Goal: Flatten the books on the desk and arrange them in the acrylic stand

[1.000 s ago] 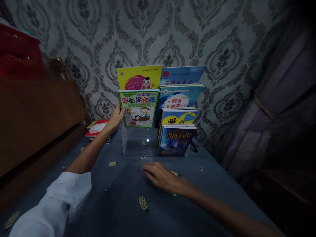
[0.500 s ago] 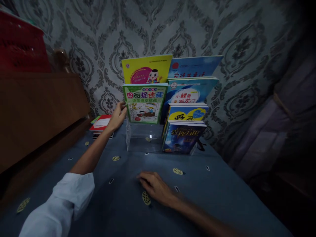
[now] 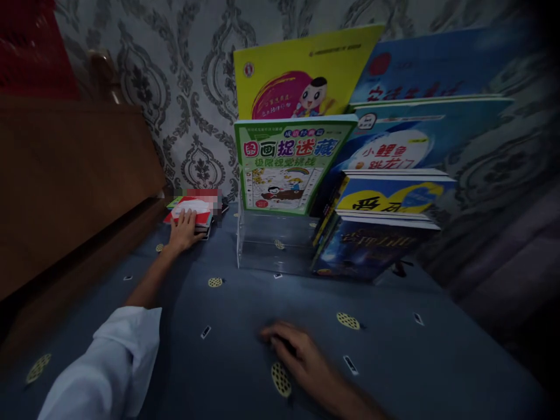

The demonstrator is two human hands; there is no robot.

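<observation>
My left hand [image 3: 182,231] is at a small stack of books by the wall, fingers spread over the red and white top book [image 3: 203,218] and thumb by its near edge. My right hand [image 3: 300,357] rests loosely curled on the blue tablecloth, a gap between thumb and fingers and nothing in it. Between and beyond them stands a clear tiered book rack [image 3: 258,256]. A green picture book [image 3: 286,169] leans in it before a yellow book [image 3: 301,76]. The rack's lower left tier shows bare clear plastic.
On the rack's right side stand a dark blue book [image 3: 363,248], a yellow and blue book [image 3: 389,195], a teal book [image 3: 455,125] and a blue book [image 3: 437,61]. A brown wooden cabinet [image 3: 74,186] borders the left, with a red bag [image 3: 35,52] above it.
My left hand has left the green book's edge and moved left and down to the book stack. The view has come closer to the rack. My right hand stays on the table.
</observation>
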